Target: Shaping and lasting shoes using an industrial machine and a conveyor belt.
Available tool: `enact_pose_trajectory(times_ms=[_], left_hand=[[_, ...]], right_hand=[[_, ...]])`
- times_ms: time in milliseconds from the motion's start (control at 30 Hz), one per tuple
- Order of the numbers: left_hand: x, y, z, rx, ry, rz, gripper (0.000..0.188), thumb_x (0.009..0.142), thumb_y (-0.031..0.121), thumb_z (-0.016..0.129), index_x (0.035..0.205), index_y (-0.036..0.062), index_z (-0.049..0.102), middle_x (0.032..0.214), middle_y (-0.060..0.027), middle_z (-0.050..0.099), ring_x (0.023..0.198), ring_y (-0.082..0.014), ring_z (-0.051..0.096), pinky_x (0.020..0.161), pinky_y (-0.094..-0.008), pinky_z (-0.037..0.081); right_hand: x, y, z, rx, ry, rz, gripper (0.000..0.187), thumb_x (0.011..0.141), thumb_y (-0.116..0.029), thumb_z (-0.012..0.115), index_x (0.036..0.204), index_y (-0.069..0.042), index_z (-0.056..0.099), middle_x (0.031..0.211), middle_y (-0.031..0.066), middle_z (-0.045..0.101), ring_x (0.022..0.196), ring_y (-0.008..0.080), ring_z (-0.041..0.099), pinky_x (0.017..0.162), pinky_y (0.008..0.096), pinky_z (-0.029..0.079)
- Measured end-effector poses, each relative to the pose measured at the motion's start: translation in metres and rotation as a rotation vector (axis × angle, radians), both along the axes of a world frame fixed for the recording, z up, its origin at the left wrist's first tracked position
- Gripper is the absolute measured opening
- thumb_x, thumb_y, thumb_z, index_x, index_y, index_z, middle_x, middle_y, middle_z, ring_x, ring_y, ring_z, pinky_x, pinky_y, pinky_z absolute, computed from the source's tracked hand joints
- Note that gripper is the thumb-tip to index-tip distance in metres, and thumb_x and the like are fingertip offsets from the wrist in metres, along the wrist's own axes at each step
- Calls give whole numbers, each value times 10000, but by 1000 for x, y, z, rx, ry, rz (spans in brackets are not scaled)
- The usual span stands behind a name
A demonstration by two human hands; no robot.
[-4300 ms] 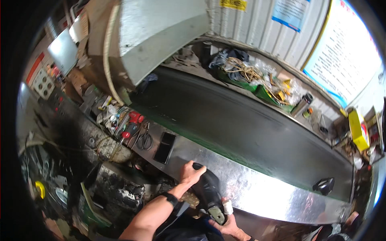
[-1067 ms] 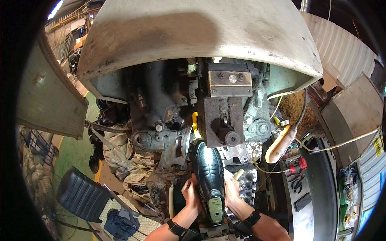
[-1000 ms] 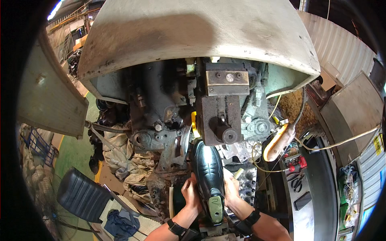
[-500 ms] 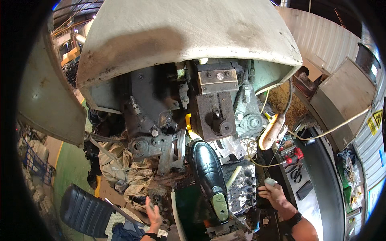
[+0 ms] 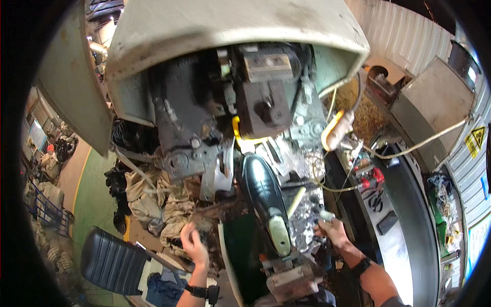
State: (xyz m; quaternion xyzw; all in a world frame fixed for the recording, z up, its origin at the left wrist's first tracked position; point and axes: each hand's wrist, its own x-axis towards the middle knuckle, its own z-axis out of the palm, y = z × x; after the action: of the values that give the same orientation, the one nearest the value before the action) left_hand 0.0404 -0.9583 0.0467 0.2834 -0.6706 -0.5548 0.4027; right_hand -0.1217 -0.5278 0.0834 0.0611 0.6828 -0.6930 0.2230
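A black leather shoe (image 5: 260, 181) stands in the machine, its toe pointing away from me. The pale green shoe last (image 5: 279, 235) shows at its heel end. My right hand (image 5: 335, 233) is closed around a small pale, whitish-green piece (image 5: 326, 216), to the right of the shoe; the piece's exact kind is unclear. My left hand (image 5: 194, 246) is raised to the left of the shoe, apart from it, fingers loosely bent and holding nothing. Between shoe and right hand, a pale yellowish stick (image 5: 295, 202) slants upward from the blackened metal plate (image 5: 307, 222).
A large pale machine hood (image 5: 235, 25) overhangs dark metal parts. The glowing lamp (image 5: 337, 130) hangs at the right on a cable. Beside a dark belt (image 5: 417, 220) lie a red tool (image 5: 376, 177), scissors (image 5: 376, 200) and a black phone-like object (image 5: 387, 222). A black chair (image 5: 112, 261) stands at lower left.
My right hand, with the pale piece, has moved left and up, closer to the shoe. The left hand has risen. The whole view has shifted slightly, and the shoe stays in the machine.
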Motion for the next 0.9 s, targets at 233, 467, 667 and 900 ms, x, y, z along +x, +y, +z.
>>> enact_pose_trajectory(times_ms=[233,467,667,900], left_hand=[[-49,139,145,273,126,-589,587,1000,108,617,1520,-39,386,1556,-207,439,1438,-271,434,1185,-360,325],[-73,206,146,-434,-78,-230,976,751,33,809,1558,5,260,1526,-244,377,1425,-320,381,1200,-423,292],[-69,204,134,-201,-84,-307,940,742,12,758,1550,9,279,1583,-284,309,1513,-386,281,1242,-448,225],[-70,209,135,-290,-42,-284,946,750,-66,763,1555,56,281,1328,-151,484,1182,-234,528,1071,-379,431]], right_hand=[[-19,-31,19,215,258,89,324,1005,-173,679,1226,58,630,917,84,742,744,116,677,665,271,564],[1,-39,29,558,655,151,305,907,-243,746,839,41,659,710,228,685,670,412,700,642,473,550],[2,-39,39,529,574,153,283,912,-221,722,856,48,657,738,232,695,710,416,710,689,477,560],[0,-38,34,527,611,133,294,901,-224,729,834,52,650,734,249,687,728,429,706,686,478,561]])
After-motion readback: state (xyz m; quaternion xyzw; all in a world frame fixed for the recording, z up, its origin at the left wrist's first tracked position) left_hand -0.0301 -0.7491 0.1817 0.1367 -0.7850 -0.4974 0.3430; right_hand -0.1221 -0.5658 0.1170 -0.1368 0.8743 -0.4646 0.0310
